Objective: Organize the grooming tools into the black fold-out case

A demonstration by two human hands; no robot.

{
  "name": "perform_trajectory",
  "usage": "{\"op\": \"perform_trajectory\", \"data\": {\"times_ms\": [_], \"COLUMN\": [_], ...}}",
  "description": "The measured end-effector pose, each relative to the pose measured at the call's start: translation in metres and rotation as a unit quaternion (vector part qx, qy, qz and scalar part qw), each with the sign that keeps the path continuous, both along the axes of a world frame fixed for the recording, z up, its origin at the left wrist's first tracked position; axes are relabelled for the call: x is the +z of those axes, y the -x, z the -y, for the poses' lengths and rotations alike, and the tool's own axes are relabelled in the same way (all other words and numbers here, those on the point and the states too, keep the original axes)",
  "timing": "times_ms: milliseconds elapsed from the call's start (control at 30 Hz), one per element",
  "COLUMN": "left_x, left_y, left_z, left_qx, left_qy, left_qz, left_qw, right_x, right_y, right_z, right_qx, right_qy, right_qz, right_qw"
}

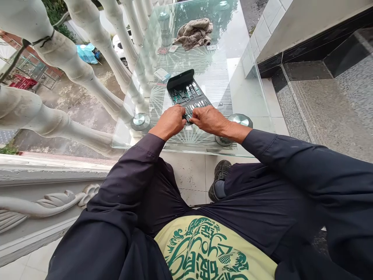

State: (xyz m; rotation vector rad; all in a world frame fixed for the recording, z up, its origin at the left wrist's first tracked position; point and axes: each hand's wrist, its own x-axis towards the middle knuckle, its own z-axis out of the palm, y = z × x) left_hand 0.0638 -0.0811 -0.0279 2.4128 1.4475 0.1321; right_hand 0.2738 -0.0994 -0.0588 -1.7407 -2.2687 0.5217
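Observation:
A black manicure set case (182,79) lies unfolded on the glass table (244,93), its flap raised at the far side. Small scissors, nail clippers (192,90) and several slim metal tools sit in its slots. My left hand (172,121) is at the case's near left part, thumb and fingers closed together. Close beside it, my right hand (210,119) pinches over the near right part of the case. Between the fingertips the view is too small and covered to show what either hand grips.
A crumpled grey-brown cloth (194,33) rests at the table's far end. A small blue-and-white packet (162,74) and several cards lie beyond the case. White balusters (96,35) line the left; stone steps (311,93) rise at right.

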Motion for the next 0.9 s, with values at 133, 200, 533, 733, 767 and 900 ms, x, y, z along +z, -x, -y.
{"op": "perform_trajectory", "data": {"times_ms": [133,200,533,733,767,900], "left_x": [0.000,-0.001,0.002,-0.001,-0.001,0.000], "left_y": [0.001,0.001,0.001,0.003,0.003,0.004], "left_z": [-0.001,-0.001,0.001,-0.001,-0.001,-0.001], "left_qx": [-0.001,-0.001,-0.004,-0.016,-0.018,-0.018], "left_qy": [0.004,0.003,0.014,-0.002,-0.004,0.000], "left_qz": [0.013,0.020,0.007,-0.001,-0.005,-0.007], "left_qw": [1.000,1.000,1.000,1.000,1.000,1.000], "right_x": [0.008,0.015,0.020,0.015,0.016,0.022], "right_y": [0.001,-0.003,-0.030,-0.017,-0.017,-0.028], "right_z": [-0.007,-0.009,0.014,0.023,0.023,0.017], "right_qx": [0.008,0.003,0.090,0.125,0.127,0.104], "right_qy": [0.018,0.023,0.014,0.021,0.020,0.010], "right_qz": [-0.015,-0.038,0.081,0.141,0.145,0.127], "right_qw": [1.000,0.999,0.993,0.982,0.981,0.986]}}
